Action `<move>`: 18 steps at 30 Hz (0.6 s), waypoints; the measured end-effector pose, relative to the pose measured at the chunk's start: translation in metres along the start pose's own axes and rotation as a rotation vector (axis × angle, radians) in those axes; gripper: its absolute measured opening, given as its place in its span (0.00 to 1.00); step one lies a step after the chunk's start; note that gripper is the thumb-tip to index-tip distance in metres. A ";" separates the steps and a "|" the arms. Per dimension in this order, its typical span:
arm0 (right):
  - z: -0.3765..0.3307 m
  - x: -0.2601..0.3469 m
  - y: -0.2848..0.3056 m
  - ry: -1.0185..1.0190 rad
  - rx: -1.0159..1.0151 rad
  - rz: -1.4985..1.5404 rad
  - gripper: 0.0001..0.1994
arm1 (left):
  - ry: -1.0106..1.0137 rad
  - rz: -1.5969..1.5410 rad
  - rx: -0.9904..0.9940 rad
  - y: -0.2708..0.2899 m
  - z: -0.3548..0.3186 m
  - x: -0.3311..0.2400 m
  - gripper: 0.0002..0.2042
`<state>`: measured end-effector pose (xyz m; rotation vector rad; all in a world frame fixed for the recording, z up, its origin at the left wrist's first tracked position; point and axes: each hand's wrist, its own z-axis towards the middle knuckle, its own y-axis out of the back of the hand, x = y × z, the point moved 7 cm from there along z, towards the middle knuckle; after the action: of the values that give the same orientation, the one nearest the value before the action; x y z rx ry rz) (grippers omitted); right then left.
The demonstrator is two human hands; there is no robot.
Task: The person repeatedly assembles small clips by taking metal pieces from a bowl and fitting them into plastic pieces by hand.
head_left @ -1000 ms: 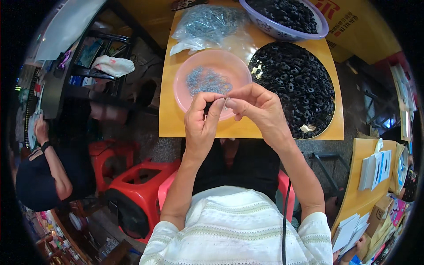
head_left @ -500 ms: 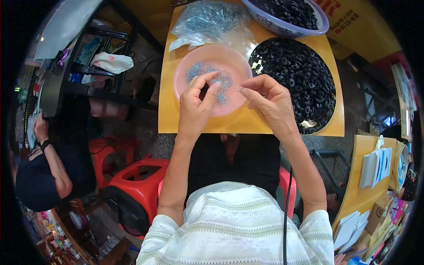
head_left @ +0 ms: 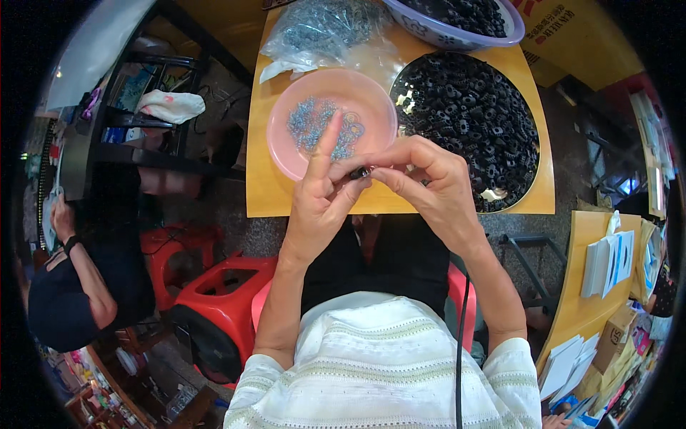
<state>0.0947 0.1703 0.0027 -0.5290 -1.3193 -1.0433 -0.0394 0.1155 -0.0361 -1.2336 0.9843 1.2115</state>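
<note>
My left hand (head_left: pixel 316 207) pinches a small black plastic part (head_left: pixel 359 172) between thumb and fingers, with its index finger stretched upward. The right hand (head_left: pixel 436 179) meets it there, thumb and index finger closed together at the part's right end. Whatever tiny piece the right fingertips hold is too small to make out. Just beyond my left hand stands a pink bowl (head_left: pixel 277 146), in which lie many tiny silvery-blue pieces (head_left: pixel 306 127). To the right of my hands, a round shiny tray (head_left: pixel 493 194) carries a heap of similar black plastic parts (head_left: pixel 475 118).
At the table's (head_left: pixel 266 200) far side lie a clear plastic bag (head_left: pixel 325 32) of small metallic pieces and a lavender basin (head_left: pixel 446 39) of black parts. A red stool (head_left: pixel 221 286) stands left of me. Farther left, another person's arm (head_left: pixel 91 275) shows. A black cord (head_left: pixel 461 350) hangs down my front.
Both hands have come nearer to me and together, from over the pink bowl to its near edge. The black part now shows between them. The view has shifted slightly.
</note>
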 end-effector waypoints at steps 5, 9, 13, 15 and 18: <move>-0.005 0.009 0.002 0.015 -0.010 -0.115 0.06 | 0.015 0.065 0.052 -0.007 -0.003 0.001 0.37; -0.014 0.014 0.003 0.110 -0.044 -0.225 0.07 | 0.024 0.084 0.032 -0.012 -0.008 0.000 0.35; -0.034 0.013 0.001 0.253 -0.007 -0.427 0.11 | 0.008 0.165 0.062 -0.019 -0.018 0.003 0.34; -0.045 0.018 0.000 0.310 0.007 -0.486 0.13 | 0.137 0.060 0.080 -0.024 -0.026 0.011 0.31; -0.065 0.015 -0.003 0.292 0.199 -0.717 0.21 | 0.288 -0.203 0.084 -0.038 -0.035 0.028 0.28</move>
<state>0.1252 0.1111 0.0016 0.2744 -1.3523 -1.4788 0.0049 0.0869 -0.0617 -1.4291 1.0769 0.8413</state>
